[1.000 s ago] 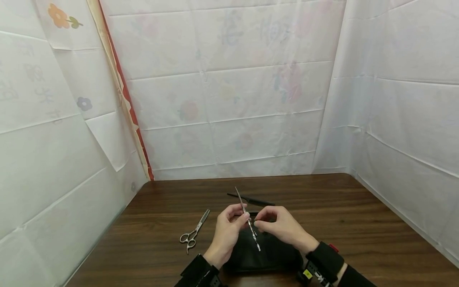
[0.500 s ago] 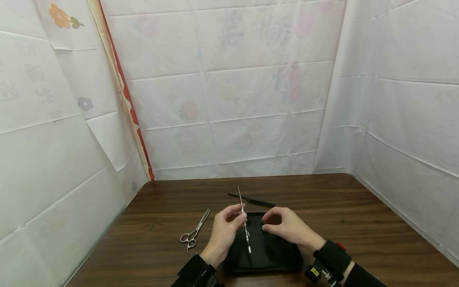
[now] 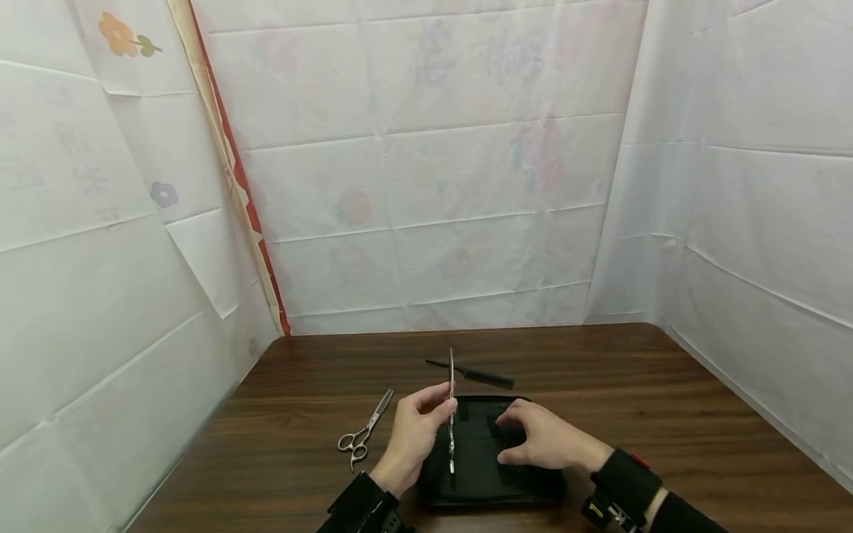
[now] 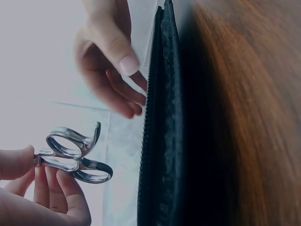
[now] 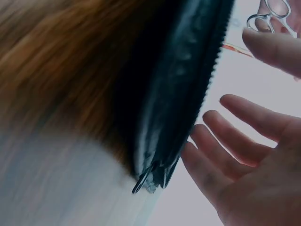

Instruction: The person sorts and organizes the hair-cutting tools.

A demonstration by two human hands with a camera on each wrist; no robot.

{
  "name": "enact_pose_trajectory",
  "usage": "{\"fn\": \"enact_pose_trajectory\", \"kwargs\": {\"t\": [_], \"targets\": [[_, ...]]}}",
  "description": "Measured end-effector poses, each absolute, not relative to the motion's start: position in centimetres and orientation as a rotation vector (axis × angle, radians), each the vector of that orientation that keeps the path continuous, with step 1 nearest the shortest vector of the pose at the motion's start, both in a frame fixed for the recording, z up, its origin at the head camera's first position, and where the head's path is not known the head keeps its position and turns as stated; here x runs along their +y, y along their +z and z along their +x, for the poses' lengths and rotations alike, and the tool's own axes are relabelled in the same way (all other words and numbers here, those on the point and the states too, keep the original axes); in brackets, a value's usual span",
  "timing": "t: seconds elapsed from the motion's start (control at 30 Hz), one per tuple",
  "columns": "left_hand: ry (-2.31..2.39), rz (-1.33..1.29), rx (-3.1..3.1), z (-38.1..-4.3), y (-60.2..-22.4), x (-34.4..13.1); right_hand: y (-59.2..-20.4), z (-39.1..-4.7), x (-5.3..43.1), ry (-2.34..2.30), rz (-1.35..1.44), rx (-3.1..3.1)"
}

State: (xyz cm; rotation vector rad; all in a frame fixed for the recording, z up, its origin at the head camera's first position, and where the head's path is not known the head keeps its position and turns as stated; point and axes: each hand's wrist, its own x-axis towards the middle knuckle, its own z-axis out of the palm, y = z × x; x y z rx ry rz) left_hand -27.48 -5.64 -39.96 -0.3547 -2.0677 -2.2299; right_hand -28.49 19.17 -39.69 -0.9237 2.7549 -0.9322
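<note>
My left hand (image 3: 412, 437) pinches a pair of silver scissors (image 3: 452, 444) between thumb and fingers, the blades pointing away from me. In the left wrist view, the finger rings (image 4: 70, 153) of these scissors stick out past the fingers. Below both hands a black zip case (image 3: 466, 485) lies flat on the table. My right hand (image 3: 546, 438) hovers at the case's right half, thumb and fingers spread apart with nothing between them. From the right wrist view, its fingertips (image 5: 214, 117) reach close to the zipped edge of the case (image 5: 164, 103).
A second pair of scissors, with toothed thinning blades (image 3: 363, 433), lies on the wooden table (image 3: 300, 474) left of the case. Behind the case lies a black comb (image 3: 483, 376) with a thin tail. White sheets (image 3: 426, 185) hang around the table's back and sides.
My right hand has moved right, away from the scissors, and its fingers have spread. The scissors in my left hand have turned to point straight ahead.
</note>
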Motion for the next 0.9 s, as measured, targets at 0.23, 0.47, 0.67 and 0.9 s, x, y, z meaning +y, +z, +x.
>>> {"fn": "enact_pose_trajectory", "kwargs": {"t": [0.23,0.47,0.67,0.9], "targets": [[-2.177,-0.368,-2.125,-27.6,-39.8,-6.1,-39.8,-28.2,19.6,-0.832,-0.898,2.748],[-2.066,-0.420,-2.224,-27.7,-39.8,-6.5,-39.8,-28.2,20.0,-0.740,-0.853,2.721],[-1.997,-0.462,-2.269,-27.6,-39.7,-6.5,-39.9,-28.1,20.1,-0.690,-0.833,2.683],[-1.910,-0.506,-2.291,-27.8,-39.5,-6.9,-40.0,-28.1,20.1,-0.684,-0.831,2.660]]}}
